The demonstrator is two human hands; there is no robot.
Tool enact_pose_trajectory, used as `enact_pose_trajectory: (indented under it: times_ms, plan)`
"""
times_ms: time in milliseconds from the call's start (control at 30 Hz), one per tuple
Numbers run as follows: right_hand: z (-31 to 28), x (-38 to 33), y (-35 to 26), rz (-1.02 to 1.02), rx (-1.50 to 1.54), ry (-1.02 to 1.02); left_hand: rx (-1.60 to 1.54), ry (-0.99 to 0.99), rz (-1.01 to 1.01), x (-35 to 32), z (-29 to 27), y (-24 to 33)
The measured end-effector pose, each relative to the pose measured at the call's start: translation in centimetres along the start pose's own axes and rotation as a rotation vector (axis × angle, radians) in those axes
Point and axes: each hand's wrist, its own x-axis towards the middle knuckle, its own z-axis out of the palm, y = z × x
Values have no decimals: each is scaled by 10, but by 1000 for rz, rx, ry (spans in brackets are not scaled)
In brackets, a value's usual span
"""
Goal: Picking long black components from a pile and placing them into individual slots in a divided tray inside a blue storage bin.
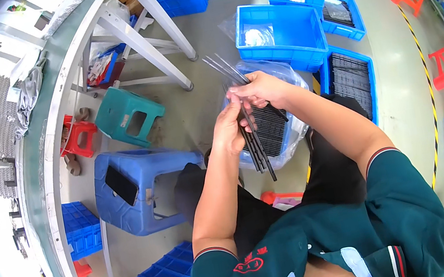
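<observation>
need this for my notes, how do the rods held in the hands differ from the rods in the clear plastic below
The held rods are a small bunch with upper ends fanned apart; the rods below are many, packed side by side. The held rods are raised; the rods below lie in clear plastic. Both look thin and dark.

Both hands together, curled.

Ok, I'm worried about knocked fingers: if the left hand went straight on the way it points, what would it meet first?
The left hand would probably meet the right hand first, near the dark rods; depth there is unclear.
</observation>
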Motion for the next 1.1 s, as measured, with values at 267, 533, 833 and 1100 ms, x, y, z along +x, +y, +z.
enact_pose_trajectory:
  times_ms: [267,533,833,1100]
  plan:
    - [-26,19,-17,-226,150,387,263,-99,-228,-15,11,-3]
    - [-112,13,-49,-393,442,540,147,-207,-115,-28,4,1]
    - [-6,19,-2,-240,-270,368,47,-232,-50,-21,4,10]
    - [4,22,4,-385,-861,446,-81,-78,-31,-17,-1,8]
